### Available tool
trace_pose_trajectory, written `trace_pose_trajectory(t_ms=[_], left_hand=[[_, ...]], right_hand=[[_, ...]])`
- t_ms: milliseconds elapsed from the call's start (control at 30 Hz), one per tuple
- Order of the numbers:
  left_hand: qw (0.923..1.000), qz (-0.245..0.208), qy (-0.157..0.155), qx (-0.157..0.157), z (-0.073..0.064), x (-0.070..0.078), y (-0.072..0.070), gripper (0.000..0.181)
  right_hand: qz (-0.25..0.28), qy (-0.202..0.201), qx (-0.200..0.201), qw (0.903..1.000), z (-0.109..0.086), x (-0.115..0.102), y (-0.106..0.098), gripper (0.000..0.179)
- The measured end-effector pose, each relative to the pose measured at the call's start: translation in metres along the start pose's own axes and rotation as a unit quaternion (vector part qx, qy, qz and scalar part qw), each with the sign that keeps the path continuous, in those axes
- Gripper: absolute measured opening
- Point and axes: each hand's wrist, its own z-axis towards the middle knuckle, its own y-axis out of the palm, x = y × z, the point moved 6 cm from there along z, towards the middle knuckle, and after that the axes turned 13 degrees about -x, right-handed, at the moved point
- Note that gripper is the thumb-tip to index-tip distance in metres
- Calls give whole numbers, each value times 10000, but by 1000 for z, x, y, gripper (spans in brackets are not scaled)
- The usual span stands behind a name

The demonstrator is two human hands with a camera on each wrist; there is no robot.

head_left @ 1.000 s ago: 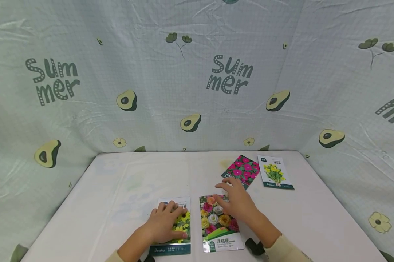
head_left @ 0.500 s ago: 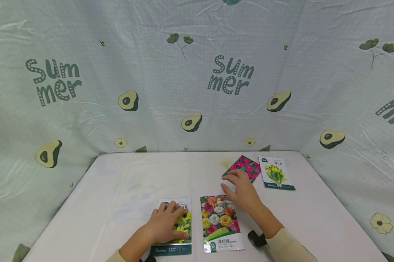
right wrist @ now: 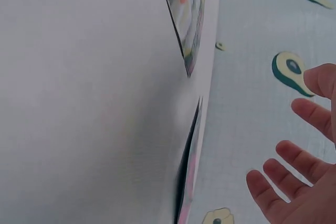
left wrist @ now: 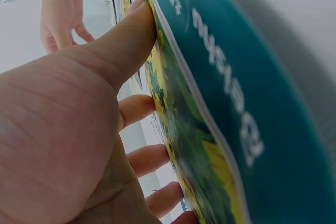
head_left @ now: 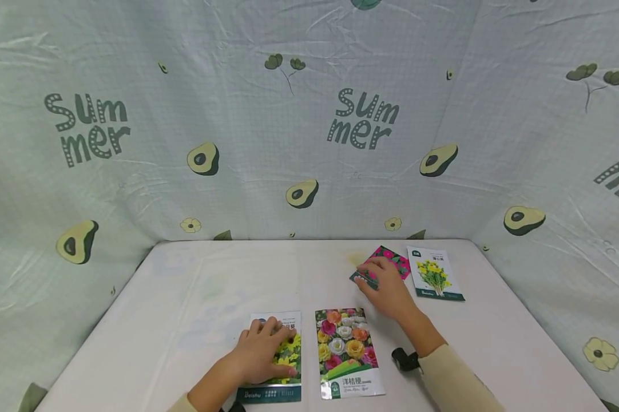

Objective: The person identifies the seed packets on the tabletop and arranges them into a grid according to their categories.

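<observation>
My left hand (head_left: 260, 356) rests on a seed packet (head_left: 273, 395) with yellow flowers and a teal bottom strip. In the left wrist view, the thumb and spread fingertips touch the face of this packet (left wrist: 184, 108). My right hand (head_left: 387, 290) is over a packet of pink flowers (head_left: 398, 262), which lies slanted at the back and is partly hidden by the fingers. The right wrist view shows the fingers (right wrist: 286, 153) spread and apart from the packet. Between the hands lies a packet with multicoloured blooms (head_left: 344, 349), its white label end towards me.
A white packet with yellow flowers (head_left: 434, 274) lies at the back right, close beside the pink one. The white table (head_left: 196, 297) meets a hanging cloth (head_left: 237, 114) printed with avocados along its back and sides. A black wrist camera (head_left: 404, 360) sits under the right forearm.
My right hand has moved from over the multicoloured packet back to the pink-flower packet. The left hand stays on the yellow-flower packet.
</observation>
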Motion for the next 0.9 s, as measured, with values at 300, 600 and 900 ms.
trace_pose_trajectory(t_ms=[300, 600, 900], left_hand=[[10000, -6, 38, -2, -2, 1, 0, 74], [10000, -41, 18, -28, -3, 2, 0, 74], [10000, -44, 43, -37, -3, 1, 2, 74]], right_hand=[[26, -39, 345, 9994, 11, 12, -9, 30], [185, 348, 354, 9986, 22, 26, -17, 32], [272, 825, 288, 9958, 35, 42, -21, 35]])
